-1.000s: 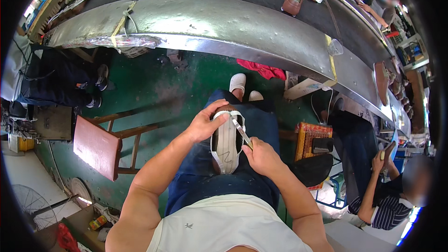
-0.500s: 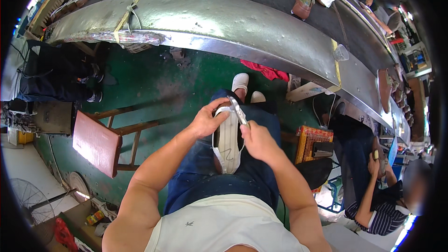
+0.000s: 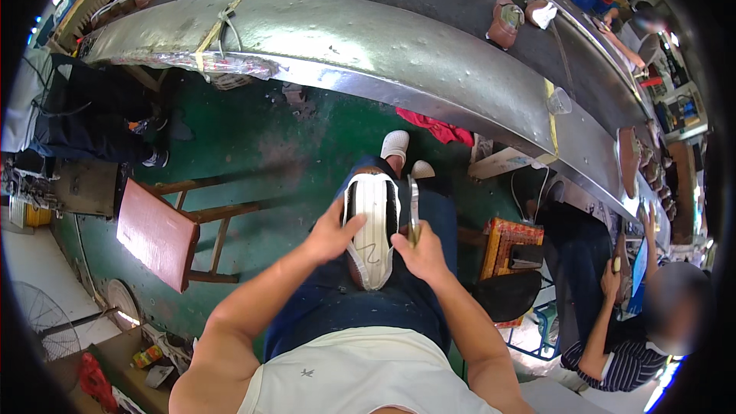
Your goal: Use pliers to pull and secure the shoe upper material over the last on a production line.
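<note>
An upturned shoe (image 3: 372,218) lies on my lap, its pale sole side facing up with a dark squiggle drawn near the lower end. Brown shows beneath its white rim. My left hand (image 3: 334,231) grips its left side, thumb on the pale bottom and fingers hidden underneath. In my right hand (image 3: 423,251) is a slim silver metal hand tool (image 3: 415,201), upright beside the shoe's right edge; its exact kind is hard to make out. The right thumb reaches to the shoe's edge.
Ahead runs a metal-edged bench (image 3: 330,34) with several brown and white shoes (image 3: 506,23) on its dark belt. A pink-topped stool (image 3: 157,234) stands left. At right a person in a striped shirt (image 3: 617,360) sits working; another person (image 3: 84,107) stands far left.
My left hand has slid from the shoe's far end down its left side. My right hand has drawn the tool off the far end to the right, turning it upright.
</note>
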`<state>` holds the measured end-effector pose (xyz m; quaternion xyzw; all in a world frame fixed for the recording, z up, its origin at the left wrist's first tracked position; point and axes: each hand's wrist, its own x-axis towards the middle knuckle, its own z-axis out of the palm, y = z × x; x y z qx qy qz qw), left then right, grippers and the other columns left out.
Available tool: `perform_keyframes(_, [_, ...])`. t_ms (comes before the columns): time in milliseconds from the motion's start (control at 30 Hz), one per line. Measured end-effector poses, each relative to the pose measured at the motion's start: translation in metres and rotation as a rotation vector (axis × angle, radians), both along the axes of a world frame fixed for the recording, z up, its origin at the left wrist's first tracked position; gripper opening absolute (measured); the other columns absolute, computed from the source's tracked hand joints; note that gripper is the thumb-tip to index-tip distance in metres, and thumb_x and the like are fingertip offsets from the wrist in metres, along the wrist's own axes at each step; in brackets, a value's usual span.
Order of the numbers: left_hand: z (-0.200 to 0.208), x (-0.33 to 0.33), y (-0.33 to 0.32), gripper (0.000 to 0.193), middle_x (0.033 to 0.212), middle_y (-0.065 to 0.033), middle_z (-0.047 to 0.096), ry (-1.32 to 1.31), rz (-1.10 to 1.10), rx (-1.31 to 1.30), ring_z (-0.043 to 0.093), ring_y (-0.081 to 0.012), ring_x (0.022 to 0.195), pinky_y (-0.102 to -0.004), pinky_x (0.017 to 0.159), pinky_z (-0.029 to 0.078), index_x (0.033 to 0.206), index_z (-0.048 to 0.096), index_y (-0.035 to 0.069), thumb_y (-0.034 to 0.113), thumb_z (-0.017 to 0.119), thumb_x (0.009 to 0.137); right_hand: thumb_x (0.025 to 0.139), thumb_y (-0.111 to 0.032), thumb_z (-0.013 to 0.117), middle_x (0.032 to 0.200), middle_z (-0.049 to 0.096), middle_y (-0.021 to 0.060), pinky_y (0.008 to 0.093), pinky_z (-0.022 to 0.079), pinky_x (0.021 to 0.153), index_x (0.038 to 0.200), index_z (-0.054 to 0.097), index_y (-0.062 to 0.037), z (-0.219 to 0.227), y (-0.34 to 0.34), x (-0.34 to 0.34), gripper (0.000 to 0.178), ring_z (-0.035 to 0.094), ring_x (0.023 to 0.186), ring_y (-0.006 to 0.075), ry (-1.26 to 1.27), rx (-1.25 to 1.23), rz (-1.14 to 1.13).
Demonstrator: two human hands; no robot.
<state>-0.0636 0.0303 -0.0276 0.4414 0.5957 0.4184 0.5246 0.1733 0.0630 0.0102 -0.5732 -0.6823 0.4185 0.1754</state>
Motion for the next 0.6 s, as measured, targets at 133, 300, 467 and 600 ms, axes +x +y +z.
perform_keyframes(133, [0.029,0.02,-0.038,0.047,0.123,-0.029,0.066,0.11,0.008,-0.239,0.065,-0.0298,0.118,-0.0372,0.102,0.048,0.14,0.054,-0.001,0.02,0.057,0.098,0.093,-0.038,0.07,0.085,0.069,0.0201,0.0416,0.054,0.071,0.105,0.06,0.0049,-0.029,-0.016,0.0,0.046,0.069,0.08,0.0321,0.048,-0.155,-0.013])
perform_keyframes(300, [0.015,0.034,-0.035,0.052,0.126,-0.0206,0.068,-0.092,-0.103,-0.174,0.066,-0.0269,0.115,-0.0355,0.101,0.049,0.143,0.053,0.001,0.006,0.053,0.091,0.09,-0.022,0.066,0.083,0.069,0.0215,0.0406,0.055,0.071,0.104,0.059,0.0052,-0.019,-0.036,0.025,0.032,0.072,0.073,0.0304,0.152,-0.317,-0.1])
perform_keyframes(467, [0.035,0.044,0.002,0.065,0.13,-0.0101,0.065,-0.412,-0.402,-0.502,0.064,-0.0203,0.117,-0.0337,0.094,0.053,0.148,0.051,0.007,0.0,0.059,0.085,0.084,-0.01,0.07,0.085,0.068,0.0129,0.0351,0.056,0.063,0.108,0.056,0.0046,-0.011,-0.047,0.067,0.031,0.07,0.07,0.0203,0.17,-0.339,-0.102])
perform_keyframes(600, [0.019,0.063,0.013,0.08,0.142,-0.0108,0.058,-0.592,-0.5,-0.613,0.061,-0.0242,0.124,-0.0349,0.1,0.051,0.158,0.035,0.008,0.005,0.065,0.083,0.094,-0.017,0.067,0.087,0.069,0.0121,0.0327,0.057,0.065,0.113,0.055,0.0041,-0.001,-0.06,0.116,0.031,0.071,0.072,0.0175,0.236,-0.484,-0.221])
